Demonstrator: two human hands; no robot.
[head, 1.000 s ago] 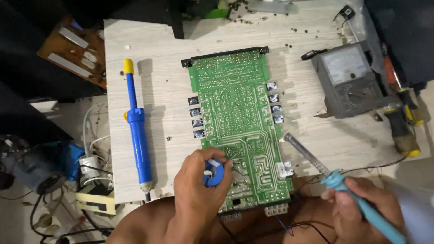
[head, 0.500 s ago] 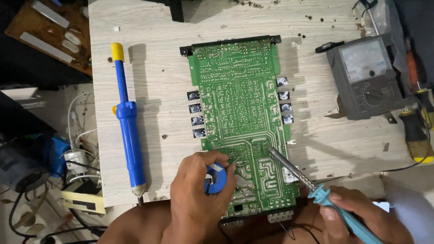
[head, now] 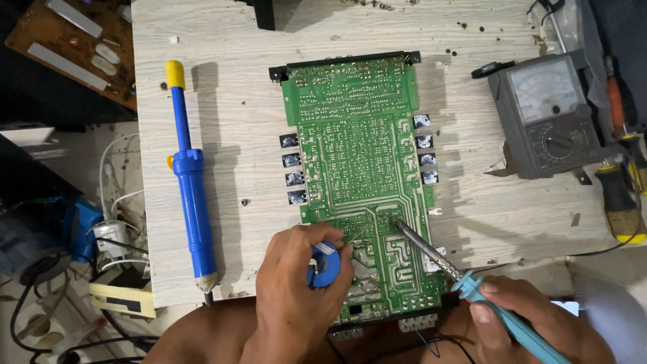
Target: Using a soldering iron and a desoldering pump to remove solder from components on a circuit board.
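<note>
A green circuit board (head: 357,155) lies solder side up on the pale wooden table (head: 229,94). My left hand (head: 293,290) holds a small blue spool of solder wire (head: 327,264) at the board's lower left, with the wire end reaching onto the board. My right hand (head: 532,323) grips a soldering iron with a light blue handle (head: 499,310). Its metal tip (head: 397,224) touches the board near the lower middle, close to the wire end.
A blue desoldering pump with a yellow cap (head: 190,182) lies left of the board. A grey analogue multimeter (head: 549,114) stands at the right, with yellow-handled screwdrivers (head: 620,195) beyond it. A brown circuit board (head: 67,47) and cables (head: 108,229) lie off the table's left edge.
The iron's tip has moved left and down onto the board's lower middle, meeting the solder wire. My left hand stays by the spool. The view has shifted slightly.
</note>
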